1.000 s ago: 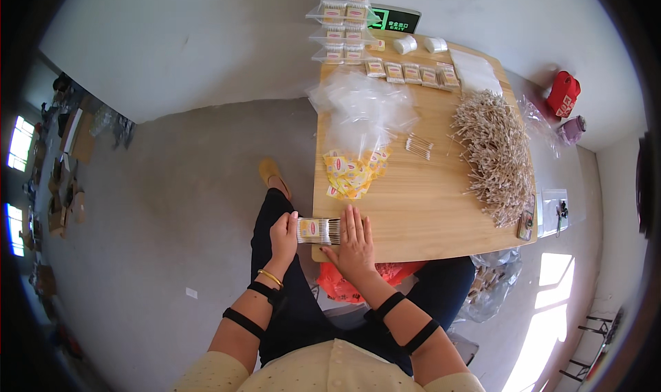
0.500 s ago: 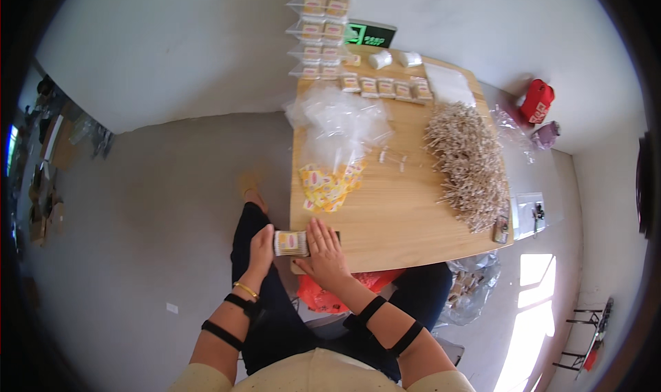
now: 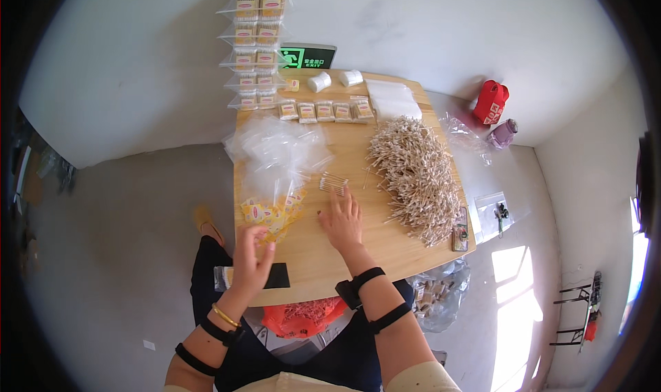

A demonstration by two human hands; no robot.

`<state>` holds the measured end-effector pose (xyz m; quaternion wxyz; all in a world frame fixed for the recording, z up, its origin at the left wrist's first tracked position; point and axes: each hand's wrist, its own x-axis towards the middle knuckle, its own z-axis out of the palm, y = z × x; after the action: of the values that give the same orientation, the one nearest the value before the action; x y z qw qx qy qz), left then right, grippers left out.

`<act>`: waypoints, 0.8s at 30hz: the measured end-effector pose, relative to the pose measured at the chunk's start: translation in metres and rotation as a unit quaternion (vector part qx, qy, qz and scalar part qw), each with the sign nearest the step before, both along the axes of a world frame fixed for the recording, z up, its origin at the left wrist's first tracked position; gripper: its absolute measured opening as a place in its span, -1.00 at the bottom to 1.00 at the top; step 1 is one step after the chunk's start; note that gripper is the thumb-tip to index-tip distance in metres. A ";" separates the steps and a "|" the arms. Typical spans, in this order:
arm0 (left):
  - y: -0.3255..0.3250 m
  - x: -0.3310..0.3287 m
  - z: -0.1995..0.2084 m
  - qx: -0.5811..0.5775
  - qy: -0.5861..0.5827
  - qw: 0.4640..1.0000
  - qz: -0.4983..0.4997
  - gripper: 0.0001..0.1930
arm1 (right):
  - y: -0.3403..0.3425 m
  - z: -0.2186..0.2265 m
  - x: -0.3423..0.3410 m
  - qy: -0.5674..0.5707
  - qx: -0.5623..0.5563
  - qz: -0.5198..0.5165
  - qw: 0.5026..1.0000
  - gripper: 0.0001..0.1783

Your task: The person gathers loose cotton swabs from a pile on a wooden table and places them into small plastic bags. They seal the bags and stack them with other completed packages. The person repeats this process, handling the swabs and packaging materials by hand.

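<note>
My right hand (image 3: pixel 342 223) lies palm down on the wooden table (image 3: pixel 310 275), fingers stretched out, its fingertips at a small row of cotton swabs (image 3: pixel 333 181). My left hand (image 3: pixel 250 262) hovers at the near left, thumb and fingers apart and loosely bent, beside a heap of yellow-and-white printed cards (image 3: pixel 265 213). Below that hand a clear-wrapped pack of cotton swabs (image 3: pixel 223 277) sits by the table's left edge, partly hidden. To its right lies a black flat pad (image 3: pixel 277 276).
Clear plastic bags (image 3: pixel 279 151) lie behind the cards. A large swab pile (image 3: pixel 416 178) covers the right side, with a phone (image 3: pixel 460 230) nearby. Filled packs (image 3: pixel 323 111) line the back, beside a tiered rack (image 3: pixel 256 61) and white rolls (image 3: pixel 319 82). A red bag (image 3: pixel 303 316) hangs below.
Both hands have let go of the swab pack at the near left edge. My right hand has reached forward to the loose swabs; my left has lifted toward the cards. The whole view has shifted.
</note>
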<state>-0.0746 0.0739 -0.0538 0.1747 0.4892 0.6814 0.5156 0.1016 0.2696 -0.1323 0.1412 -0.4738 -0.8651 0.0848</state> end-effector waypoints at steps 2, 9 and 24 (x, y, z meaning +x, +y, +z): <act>0.033 0.024 -0.002 0.006 0.021 0.998 -0.056 -0.66 | 0.006 -0.007 0.000 -0.024 0.037 -0.002 0.999 -0.18; 0.114 0.053 -0.047 -0.005 0.135 0.985 -0.112 -0.51 | 0.003 -0.023 0.002 -0.051 0.050 0.000 0.997 -0.21; 0.164 0.041 -0.084 -0.123 0.384 0.913 -0.068 -0.27 | 0.018 -0.009 0.019 0.184 -0.032 0.005 0.982 -0.34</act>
<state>-0.0332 0.2378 -0.1375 -0.0065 0.6693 0.7190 0.1871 0.1207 0.2880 -0.1418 0.2819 -0.4503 -0.8235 0.1990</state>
